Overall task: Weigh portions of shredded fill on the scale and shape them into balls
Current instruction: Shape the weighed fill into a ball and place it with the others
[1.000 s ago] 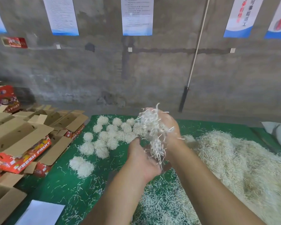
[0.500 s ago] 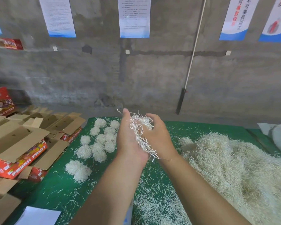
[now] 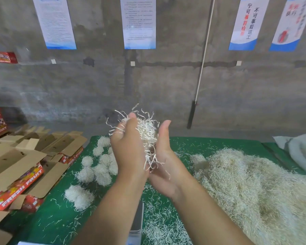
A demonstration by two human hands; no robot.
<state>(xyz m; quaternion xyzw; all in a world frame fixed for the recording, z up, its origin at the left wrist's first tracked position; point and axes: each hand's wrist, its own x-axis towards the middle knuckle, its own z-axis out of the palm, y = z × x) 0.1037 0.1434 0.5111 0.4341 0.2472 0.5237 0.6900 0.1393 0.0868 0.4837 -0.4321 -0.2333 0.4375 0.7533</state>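
Observation:
My left hand and my right hand are raised above the table, palms facing each other, cupping a loose wad of white shredded fill. Strands stick out above and below the hands. My right hand's fingers are hidden behind the wad. Several finished fill balls lie on the green table cover to the left, with two more balls nearer to me. A big pile of loose fill covers the right side. A grey scale shows partly under my left forearm.
Open cardboard fruit boxes crowd the left edge of the table. A grey bag lies at the far right. Loose strands litter the cover near me. A concrete wall with posters stands behind the table.
Both hands have risen with the wad and closed palm to palm around it. The left hand moved up from below to lie alongside the right hand.

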